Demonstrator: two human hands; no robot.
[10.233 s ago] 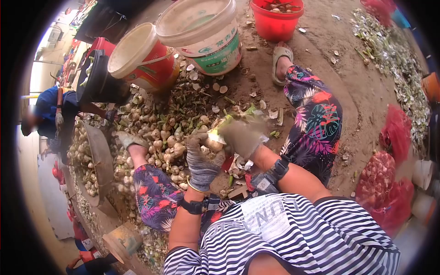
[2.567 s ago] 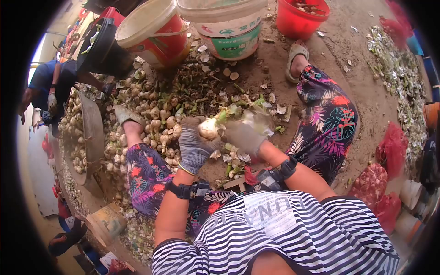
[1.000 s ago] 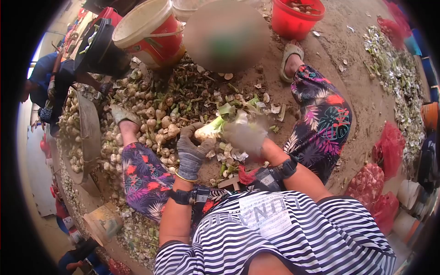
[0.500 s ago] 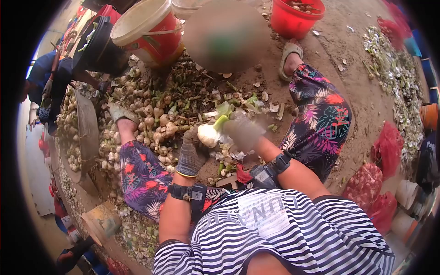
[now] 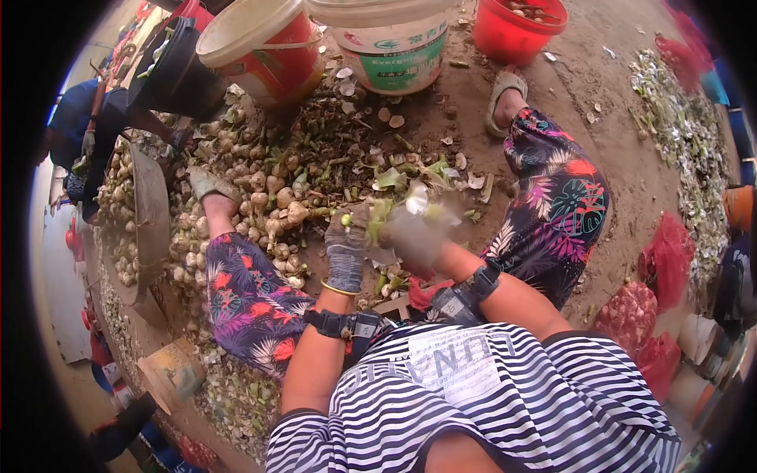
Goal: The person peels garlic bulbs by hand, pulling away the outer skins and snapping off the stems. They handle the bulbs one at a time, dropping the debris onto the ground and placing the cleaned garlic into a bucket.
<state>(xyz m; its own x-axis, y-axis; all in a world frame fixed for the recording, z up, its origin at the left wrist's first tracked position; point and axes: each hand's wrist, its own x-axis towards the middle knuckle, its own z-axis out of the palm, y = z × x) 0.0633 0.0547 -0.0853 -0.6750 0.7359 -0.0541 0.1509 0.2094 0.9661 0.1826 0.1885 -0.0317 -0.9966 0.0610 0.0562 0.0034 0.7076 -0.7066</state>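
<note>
My left hand point(image 5: 344, 244), in a grey knitted glove, is closed around a garlic bulb. Only its round green stem end point(image 5: 345, 221) shows between the fingers; the rest is hidden. Just to the right is my right hand point(image 5: 416, 236), also gloved and smeared by motion. Pale green peelings point(image 5: 378, 217) hang between the two hands. Past the right fingers, a blurred white piece of peel point(image 5: 416, 199) shows. Beneath both hands lie scraps of leaf and skin point(image 5: 390, 276). A heap of garlic bulbs point(image 5: 272, 205) with stems spreads to the left.
Ahead stand a white bucket point(image 5: 394, 55), a red-and-white bucket point(image 5: 264, 67) and a red bucket point(image 5: 520, 31). A tipped basin point(image 5: 150, 221) of garlic is at left, near another person point(image 5: 83, 134). Red mesh bags point(image 5: 631, 311) lie at right. My legs flank the work area.
The white bulb that showed in my left hand is now mostly hidden, its stem end facing up. My right hand stays close by, blurred, with loosened peel around it.
</note>
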